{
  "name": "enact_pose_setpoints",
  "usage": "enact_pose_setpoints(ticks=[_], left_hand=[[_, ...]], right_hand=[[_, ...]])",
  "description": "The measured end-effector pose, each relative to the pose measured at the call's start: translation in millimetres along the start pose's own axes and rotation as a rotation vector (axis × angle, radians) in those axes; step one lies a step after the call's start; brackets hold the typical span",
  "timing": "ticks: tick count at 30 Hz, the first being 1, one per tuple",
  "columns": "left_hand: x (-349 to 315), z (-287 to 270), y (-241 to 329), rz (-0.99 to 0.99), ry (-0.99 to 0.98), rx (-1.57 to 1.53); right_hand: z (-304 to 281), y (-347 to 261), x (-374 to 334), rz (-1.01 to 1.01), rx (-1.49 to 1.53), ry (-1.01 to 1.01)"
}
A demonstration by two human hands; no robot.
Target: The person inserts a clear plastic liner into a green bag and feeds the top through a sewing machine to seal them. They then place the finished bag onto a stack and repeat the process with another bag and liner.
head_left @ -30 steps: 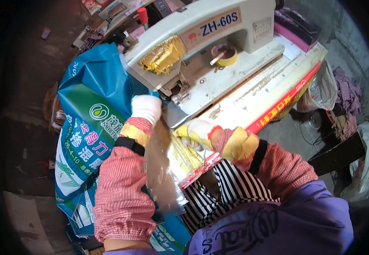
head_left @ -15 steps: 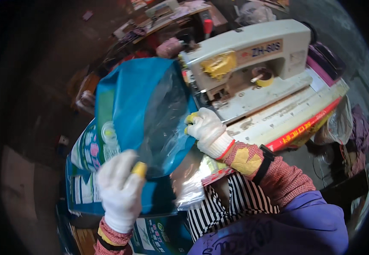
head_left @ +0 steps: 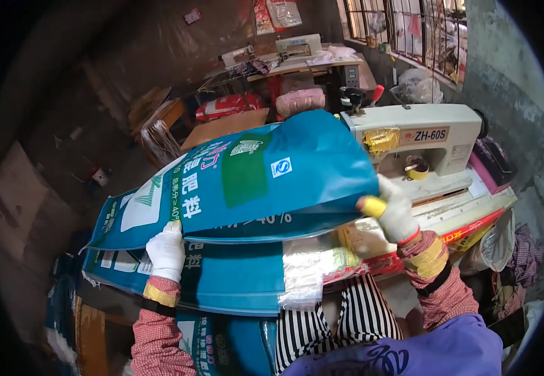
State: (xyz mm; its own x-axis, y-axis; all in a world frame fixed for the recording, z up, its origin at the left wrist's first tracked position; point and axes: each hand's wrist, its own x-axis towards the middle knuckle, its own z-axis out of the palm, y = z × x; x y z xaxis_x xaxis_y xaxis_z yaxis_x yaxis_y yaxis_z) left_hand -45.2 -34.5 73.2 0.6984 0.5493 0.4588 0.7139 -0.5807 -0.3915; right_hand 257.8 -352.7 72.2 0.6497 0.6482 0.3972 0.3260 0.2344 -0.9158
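A large blue woven-plastic bag (head_left: 322, 156) with green and white print lies stretched between my gloved hands. My left hand (head_left: 166, 252) is closed on its near edge, left of the middle, thumb on top. Yellow-tipped and white-gloved, my right hand (head_left: 394, 210) grips the bag's right end, beside the sewing machine (head_left: 454, 116). The machine's needle area is hidden behind the bag. Below the held bag is a stack of similar blue bags (head_left: 234, 276), with clear plastic film (head_left: 303, 272) sticking out at its right end.
A yellow tape roll (head_left: 417, 168) sits on the machine bed. Behind stand more sewing machines (head_left: 300, 45) on a table, a pink bundle (head_left: 300, 101) and a red sack (head_left: 228, 106). At the right are a purple box (head_left: 491, 163) and a plastic bag (head_left: 497, 241).
The bag, earlier hanging with its clear lining showing, is now laid out flat with its printed side up. My left hand has taken hold of its edge; my right hand has moved right and down.
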Motion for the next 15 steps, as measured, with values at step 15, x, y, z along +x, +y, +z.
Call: enact_pose_setpoints(ticks=[15], left_hand=[[-123,120,-219,-0.958,-0.159,-1.187]], right_hand=[[116,16,-105,-0.400,0.045,-0.960]])
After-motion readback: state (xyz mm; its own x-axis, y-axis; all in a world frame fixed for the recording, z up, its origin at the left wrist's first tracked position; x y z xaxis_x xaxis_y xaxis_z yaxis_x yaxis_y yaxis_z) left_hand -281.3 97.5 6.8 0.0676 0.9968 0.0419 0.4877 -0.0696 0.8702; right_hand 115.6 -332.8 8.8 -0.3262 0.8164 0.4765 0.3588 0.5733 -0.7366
